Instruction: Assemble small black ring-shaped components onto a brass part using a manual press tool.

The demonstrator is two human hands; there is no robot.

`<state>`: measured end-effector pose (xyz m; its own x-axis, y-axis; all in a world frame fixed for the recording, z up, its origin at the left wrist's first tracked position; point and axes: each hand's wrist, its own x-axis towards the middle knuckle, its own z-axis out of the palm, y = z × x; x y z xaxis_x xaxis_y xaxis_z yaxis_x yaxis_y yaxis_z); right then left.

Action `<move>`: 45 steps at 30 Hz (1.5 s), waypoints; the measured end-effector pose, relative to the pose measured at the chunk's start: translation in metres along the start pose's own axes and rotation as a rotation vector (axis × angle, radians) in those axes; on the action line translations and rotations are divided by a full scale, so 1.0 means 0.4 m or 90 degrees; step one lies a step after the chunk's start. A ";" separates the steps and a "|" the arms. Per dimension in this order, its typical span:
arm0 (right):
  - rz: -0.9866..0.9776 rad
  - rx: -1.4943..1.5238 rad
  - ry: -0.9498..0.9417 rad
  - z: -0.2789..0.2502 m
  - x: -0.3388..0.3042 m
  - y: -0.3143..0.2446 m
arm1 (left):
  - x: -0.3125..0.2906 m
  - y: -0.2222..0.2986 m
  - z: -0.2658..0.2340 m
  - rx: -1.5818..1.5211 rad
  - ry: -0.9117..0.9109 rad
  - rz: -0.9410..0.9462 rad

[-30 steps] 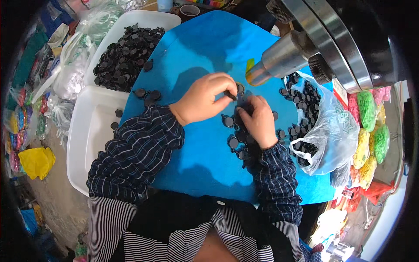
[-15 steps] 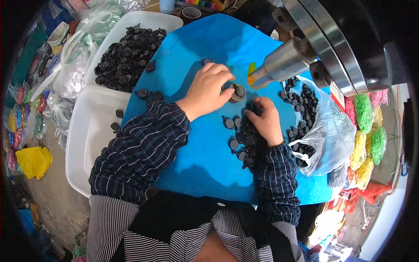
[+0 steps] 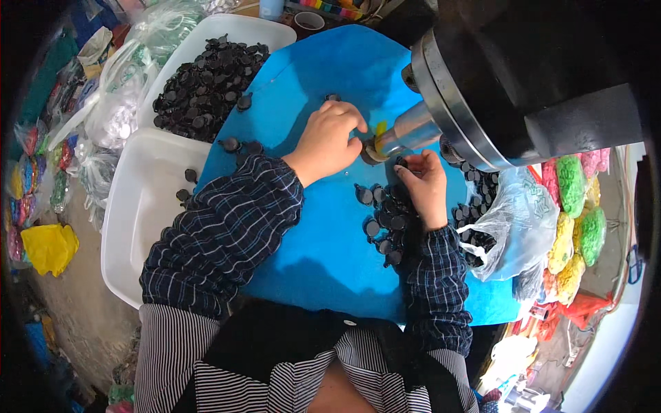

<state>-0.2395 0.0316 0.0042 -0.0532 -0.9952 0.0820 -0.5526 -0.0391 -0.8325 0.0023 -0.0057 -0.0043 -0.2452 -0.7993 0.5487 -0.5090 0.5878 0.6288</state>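
Note:
My left hand rests beside the metal press. Its thumb and forefinger are apart, with nothing visible between them, next to the small round base under the press tip. The metal press head is down on that base and hides its top. My right hand pinches a small black round piece with a tab, right of the base. Below that hand lies a heap of similar black round pieces on the blue work surface.
A white bin full of black pieces stands at far left, with a second white bin nearer, holding a few. At right, a clear plastic bag spills more black pieces. Colourful bagged goods sit beyond it.
The press head has come down and left onto the base. My right hand has shifted slightly, and a black piece now shows in its fingertips. My left hand has barely moved.

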 end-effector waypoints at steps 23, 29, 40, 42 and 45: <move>-0.342 -0.272 -0.049 0.015 -0.046 -0.145 | 0.006 -0.010 -0.012 0.050 0.095 -0.029; -0.257 -0.282 -0.183 0.043 -0.087 -0.144 | 0.009 -0.006 0.006 0.024 0.093 -0.028; 0.025 0.438 -0.085 0.002 0.004 -0.044 | 0.010 0.027 0.021 0.034 0.003 0.075; -0.020 0.364 -0.052 0.055 0.012 -0.052 | 0.021 0.015 0.023 0.036 0.025 0.015; 0.003 0.344 -0.033 0.073 0.004 -0.105 | 0.017 0.001 -0.009 0.048 0.025 -0.089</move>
<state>-0.1921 0.0292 0.0233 -0.0056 -0.9981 0.0615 -0.0455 -0.0611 -0.9971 0.0035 -0.0104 0.0015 -0.1362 -0.8666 0.4801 -0.5971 0.4585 0.6582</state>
